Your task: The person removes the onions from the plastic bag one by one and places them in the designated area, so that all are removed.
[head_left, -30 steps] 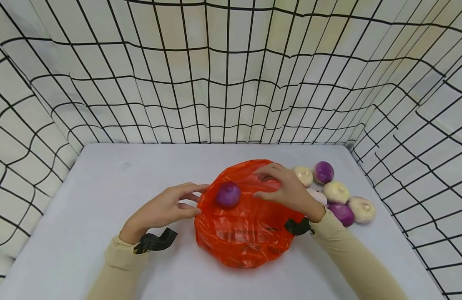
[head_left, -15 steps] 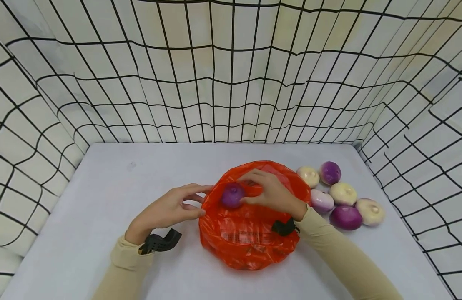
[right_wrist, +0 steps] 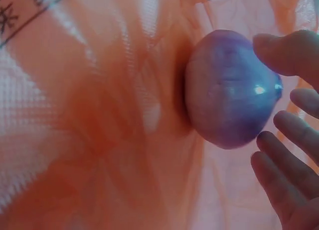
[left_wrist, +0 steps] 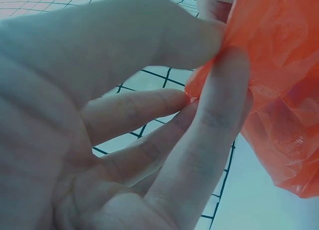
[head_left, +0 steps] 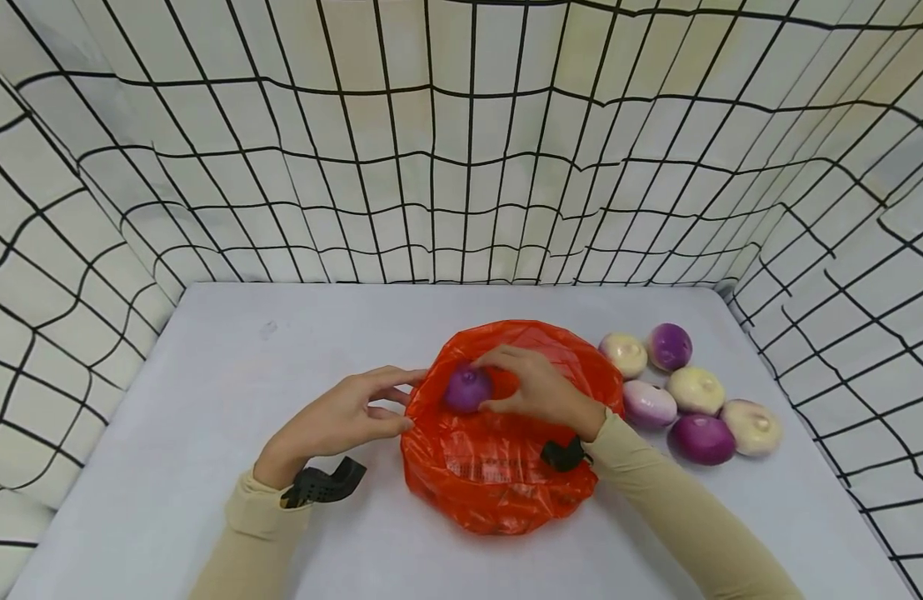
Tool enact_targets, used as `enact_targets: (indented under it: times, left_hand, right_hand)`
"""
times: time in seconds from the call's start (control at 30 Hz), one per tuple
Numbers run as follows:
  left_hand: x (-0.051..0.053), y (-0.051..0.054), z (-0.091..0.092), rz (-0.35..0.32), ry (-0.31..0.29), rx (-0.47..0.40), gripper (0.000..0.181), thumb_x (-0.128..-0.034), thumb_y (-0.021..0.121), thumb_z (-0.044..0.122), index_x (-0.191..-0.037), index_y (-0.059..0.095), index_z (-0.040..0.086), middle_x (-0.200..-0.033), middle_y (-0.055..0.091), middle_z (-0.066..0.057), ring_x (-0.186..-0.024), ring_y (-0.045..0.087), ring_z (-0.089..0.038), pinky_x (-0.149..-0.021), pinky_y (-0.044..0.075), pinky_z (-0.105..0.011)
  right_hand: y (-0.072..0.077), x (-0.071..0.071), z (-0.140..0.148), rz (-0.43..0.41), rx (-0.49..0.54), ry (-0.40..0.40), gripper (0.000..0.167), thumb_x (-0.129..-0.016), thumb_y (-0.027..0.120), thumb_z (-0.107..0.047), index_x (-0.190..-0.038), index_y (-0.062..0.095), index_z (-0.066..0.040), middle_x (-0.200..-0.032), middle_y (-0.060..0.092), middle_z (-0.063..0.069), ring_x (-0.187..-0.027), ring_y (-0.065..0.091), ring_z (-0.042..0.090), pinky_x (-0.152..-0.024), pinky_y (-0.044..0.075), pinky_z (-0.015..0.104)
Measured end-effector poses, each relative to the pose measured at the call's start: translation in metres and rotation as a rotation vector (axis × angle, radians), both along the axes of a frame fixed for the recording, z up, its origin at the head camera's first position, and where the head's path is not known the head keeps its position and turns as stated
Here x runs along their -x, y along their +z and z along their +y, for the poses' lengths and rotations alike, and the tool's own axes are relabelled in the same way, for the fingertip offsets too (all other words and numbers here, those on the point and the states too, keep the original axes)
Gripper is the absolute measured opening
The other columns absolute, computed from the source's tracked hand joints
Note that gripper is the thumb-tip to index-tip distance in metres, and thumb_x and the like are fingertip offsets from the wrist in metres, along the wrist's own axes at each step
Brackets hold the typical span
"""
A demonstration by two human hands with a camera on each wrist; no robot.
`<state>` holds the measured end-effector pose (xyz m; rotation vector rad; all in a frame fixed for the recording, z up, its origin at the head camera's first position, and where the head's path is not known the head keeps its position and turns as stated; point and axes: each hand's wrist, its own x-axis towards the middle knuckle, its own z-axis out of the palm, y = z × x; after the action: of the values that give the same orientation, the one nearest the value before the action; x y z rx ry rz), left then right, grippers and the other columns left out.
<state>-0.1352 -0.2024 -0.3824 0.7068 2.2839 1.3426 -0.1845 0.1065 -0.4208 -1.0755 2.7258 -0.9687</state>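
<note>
A red plastic bag (head_left: 499, 492) lies with its mouth spread wide on the white table. Inside it, toward the left wall, sits a purple onion (head_left: 467, 389), which the right wrist view shows resting against the plastic. My left hand (head_left: 345, 415) pinches the bag's left rim between thumb and finger, as the left wrist view makes plain. Over the bag, my right hand (head_left: 540, 387) reaches in with thumb and fingers spread on either side of the onion. In the right wrist view the thumb and some fingertips lie at the onion's edge, not wrapped round it.
Right of the bag lies a cluster of several peeled onions, among them a pale onion (head_left: 696, 390) and a purple onion (head_left: 701, 439). White walls with black netting (head_left: 469, 167) enclose the table (head_left: 296, 333) at the back and sides.
My right hand has moved left and down into the bag, to the onion. The left hand keeps its place at the rim. The whole view has shifted slightly.
</note>
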Motion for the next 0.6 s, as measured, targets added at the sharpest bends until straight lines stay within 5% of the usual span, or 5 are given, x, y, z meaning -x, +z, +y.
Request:
enact_targets:
  times: [0.6]
  left_hand:
    - [0.000, 0.000, -0.003, -0.004, 0.006, -0.013, 0.063, -0.0958, 0.074, 0.021, -0.153, 0.049, 0.012, -0.150, 0.056, -0.014, -0.129, 0.064, -0.035, -0.095, 0.062, -0.029]
  right_hand:
    - [-0.013, 0.007, -0.019, 0.013, -0.027, -0.034, 0.065, -0.078, 0.092, -0.030, -0.134, 0.064, -0.016, -0.137, 0.064, 0.005, -0.127, 0.063, 0.026, -0.101, 0.061, 0.044]
